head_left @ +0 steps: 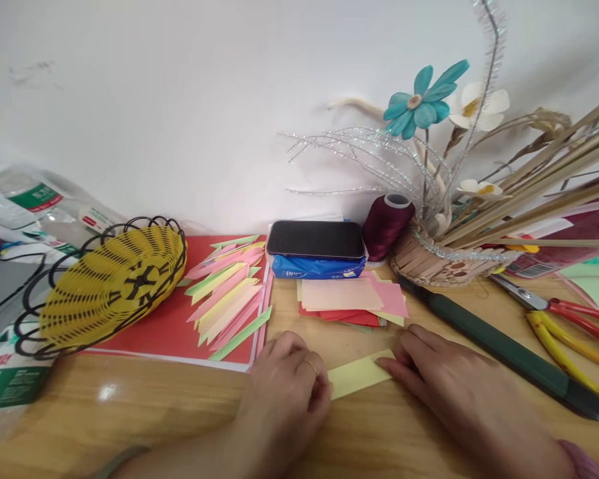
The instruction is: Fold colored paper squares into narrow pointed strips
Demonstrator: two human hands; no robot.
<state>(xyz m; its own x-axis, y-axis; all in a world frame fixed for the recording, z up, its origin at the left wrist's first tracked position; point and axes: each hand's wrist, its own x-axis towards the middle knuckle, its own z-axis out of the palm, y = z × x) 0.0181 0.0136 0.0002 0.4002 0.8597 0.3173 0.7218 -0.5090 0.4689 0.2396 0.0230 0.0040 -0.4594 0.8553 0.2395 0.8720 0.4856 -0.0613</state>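
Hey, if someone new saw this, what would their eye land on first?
Probably the turquoise flower at the upper right, then the yellow basket with its looped black rim, tilted at the left. Front and centre, the left hand and right hand touch opposite ends of a pale yellow paper strip.

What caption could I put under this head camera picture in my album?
Left hand and right hand at either end of a yellow paper strip, before a stack of colored slips.

The strip (358, 376) lies before the paper stack (340, 295), the phone (315, 239) behind.
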